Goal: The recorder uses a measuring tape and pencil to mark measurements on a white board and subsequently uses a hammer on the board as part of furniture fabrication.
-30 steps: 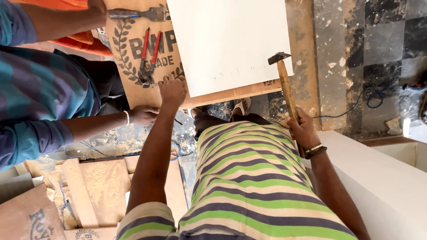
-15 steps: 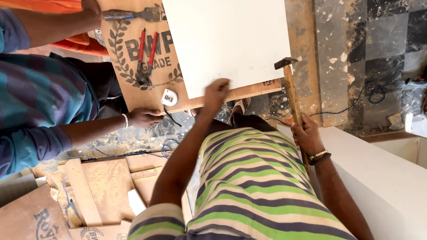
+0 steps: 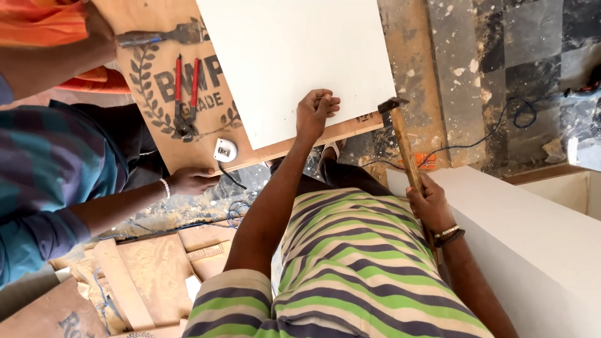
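**Head view: hammer raised beside a pinched nail**

Head camera shows the right hand (image 3: 431, 203) clenched around the lower end of a wooden hammer (image 3: 400, 141) handle, steel head up near the edge of the white board (image 3: 294, 62). The hammer looks stiff and top-heavy; a grip low on the handle suits swinging. The left hand (image 3: 315, 112) pinches something small, probably a nail, against the board's edge. Another person's hand (image 3: 191, 181) steadies the plywood worktop (image 3: 156, 81) below the red pliers (image 3: 186, 94).

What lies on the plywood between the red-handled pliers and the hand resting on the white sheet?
In the head view, a small white tape measure sits near the plywood edge, between the pliers and the left hand; the rest is bare board and white sheet.
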